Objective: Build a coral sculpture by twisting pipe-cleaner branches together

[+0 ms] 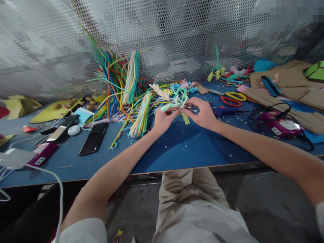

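Note:
Both hands meet above the blue table, working a small pipe-cleaner figure of mint green and yellow stems. My left hand is closed around its lower left part. From the other side, my right hand pinches the same figure with thumb and fingers. A yellow fuzzy piece hangs just below the hands. Behind them lie finished pipe-cleaner flowers in blue and pink.
Loose pipe cleaners pile up at back left against a perforated metal screen. Red and yellow scissors, a glue gun, cardboard sheets and a pink device lie right. Phones and cables lie left.

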A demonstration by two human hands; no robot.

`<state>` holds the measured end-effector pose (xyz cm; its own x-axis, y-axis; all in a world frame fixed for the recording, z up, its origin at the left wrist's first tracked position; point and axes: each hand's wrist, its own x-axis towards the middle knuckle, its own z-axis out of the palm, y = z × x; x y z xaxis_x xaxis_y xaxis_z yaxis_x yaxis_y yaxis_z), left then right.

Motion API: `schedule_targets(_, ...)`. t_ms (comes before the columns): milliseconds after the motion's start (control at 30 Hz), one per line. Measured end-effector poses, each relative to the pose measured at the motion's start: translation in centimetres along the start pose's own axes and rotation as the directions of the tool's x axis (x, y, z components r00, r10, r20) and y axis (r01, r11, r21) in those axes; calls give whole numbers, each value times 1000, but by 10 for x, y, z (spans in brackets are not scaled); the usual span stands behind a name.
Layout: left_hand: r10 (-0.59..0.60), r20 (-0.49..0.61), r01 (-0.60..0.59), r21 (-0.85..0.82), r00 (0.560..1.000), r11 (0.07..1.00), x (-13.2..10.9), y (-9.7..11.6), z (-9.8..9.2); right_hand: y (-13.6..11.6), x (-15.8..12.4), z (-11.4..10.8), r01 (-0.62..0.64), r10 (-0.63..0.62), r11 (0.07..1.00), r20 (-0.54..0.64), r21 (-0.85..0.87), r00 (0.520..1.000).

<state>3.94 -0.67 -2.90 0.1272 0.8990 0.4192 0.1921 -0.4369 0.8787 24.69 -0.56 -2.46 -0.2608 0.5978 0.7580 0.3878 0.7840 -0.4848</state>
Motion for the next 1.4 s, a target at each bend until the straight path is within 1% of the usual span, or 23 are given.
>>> schedule_targets(100, 54, -31, -51, 78, 998, 996, -2, 0, -1, -5, -1, 5, -171, 171, 966, 14, 196, 985)
schedule_targets(167, 88, -34, -83, 130, 996, 988, -3, 2, -3, -7, 0, 6, -222, 223, 938, 29, 266, 975)
schedule_targets(267, 108, -35, -101, 168, 993, 981, -5, 7, -3, -8, 1, 5, -225, 234, 926, 7, 304, 972)
schedule_targets(367, 110, -44, -102, 150, 993, 983, -6, 11, -1, -9, 2, 5, -227, 245, 922, -17, 315, 969)
schedule_targets(533, 99, -45, -92, 133, 994, 987, -7, 12, 3, -9, 2, 5, -256, 272, 910, -2, 326, 962)
schedule_targets(667, 122, -46, -111, 203, 991, 973, -7, 14, 1, -6, 0, 5, -274, 279, 908, 27, 317, 960)
schedule_targets(767, 164, 29, -165, 285, 986, 944, -5, 19, -1, -2, 0, 4, -288, 290, 898, 45, 333, 956)
schedule_targets(833, 198, 70, -210, 360, 978, 909, -4, 23, -3, 0, 2, 2, -301, 300, 881, 60, 364, 952)
schedule_targets(867, 217, 69, -227, 396, 974, 890, -4, 25, -4, 1, 4, 1, -307, 306, 872, 65, 382, 950)
schedule_targets(933, 248, 35, -238, 441, 968, 865, -3, 29, -7, 2, 8, -3, -314, 315, 852, 68, 419, 947)
schedule_targets(1000, 264, 1, -238, 441, 964, 866, -2, 31, -9, 3, 12, -7, -306, 305, 841, 77, 445, 949)
schedule_targets(1067, 254, 5, -237, 379, 967, 894, -1, 32, -11, 4, 15, -11, -294, 275, 845, 108, 447, 955)
schedule_targets(1133, 227, 42, -230, 288, 973, 930, -1, 32, -13, 5, 16, -13, -296, 247, 844, 166, 447, 955)
schedule_targets(1233, 191, 113, -211, 208, 975, 955, -2, 30, -12, 3, 15, -14, -338, 226, 815, 280, 471, 933)
schedule_targets(1300, 225, 149, -253, 208, 963, 945, -3, 29, -11, 0, 15, -14, -365, 208, 796, 347, 483, 915)
schedule_targets(1400, 354, 179, -389, 226, 918, 893, -2, 33, -11, -10, 17, -16, -385, 180, 768, 405, 511, 897)
